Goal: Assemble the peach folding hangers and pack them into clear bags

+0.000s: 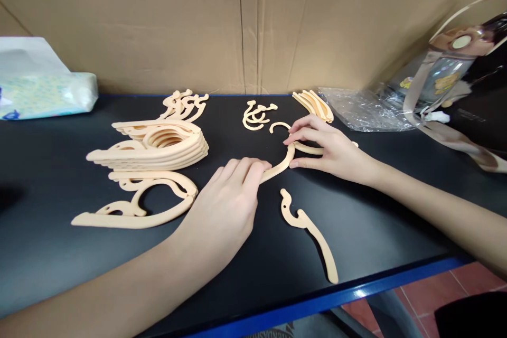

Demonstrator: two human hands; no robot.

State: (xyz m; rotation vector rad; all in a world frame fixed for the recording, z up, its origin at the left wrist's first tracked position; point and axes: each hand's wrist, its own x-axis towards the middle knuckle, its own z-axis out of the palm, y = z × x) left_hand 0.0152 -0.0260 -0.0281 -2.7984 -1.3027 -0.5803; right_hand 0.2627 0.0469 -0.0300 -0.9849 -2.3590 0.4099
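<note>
A curved tan wooden strip (282,163) lies on the black tabletop (47,243) between both hands. My left hand (225,206) is closed, its fingertips pinching the strip's lower end. My right hand (330,148) pinches the strip's upper end, where it meets a second curved piece (309,149). A loose hooked wooden piece (309,232) lies just in front of the hands, near the table's front edge.
A stack of large curved cut-outs (158,145) sits at left, with one single cut-out (138,206) in front. Small hook pieces (257,113), a fan of strips (315,103), clear plastic wrap (364,108), a bag (455,74) and a tissue pack (39,90) line the cardboard wall.
</note>
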